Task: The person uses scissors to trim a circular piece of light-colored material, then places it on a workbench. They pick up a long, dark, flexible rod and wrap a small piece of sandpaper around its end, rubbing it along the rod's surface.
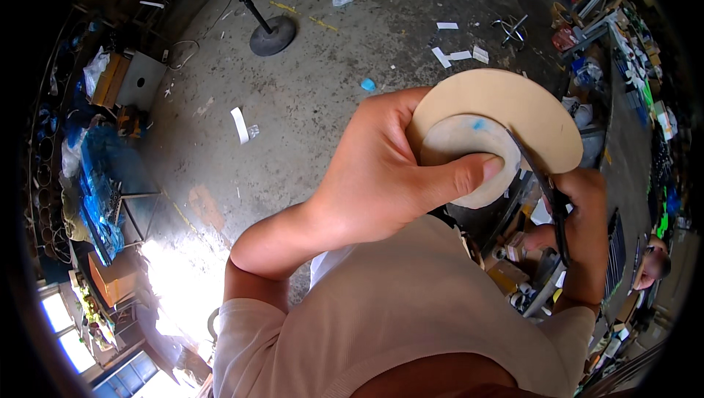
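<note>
My left hand (389,171) is closed on a flat beige disc (506,90), with a smaller, paler round piece (455,138) lying over it. The thumb presses on the pale piece, which has a small blue mark near its upper edge. Most of my left fingers are hidden behind the discs. At the right, my right hand (583,204) grips a pair of dark scissors (546,185). Their slim blade reaches up along the right edge of the pale piece and crosses the beige disc. The disc partly hides the right fingers.
A cluttered workbench (627,127) runs along the right. A black stand with a round base (273,36) is on the concrete floor (308,68), among white paper scraps (240,125) and a blue scrap (368,85). Blue plastic sheeting (103,185) and boxes stand at left. Another person (651,262) appears far right.
</note>
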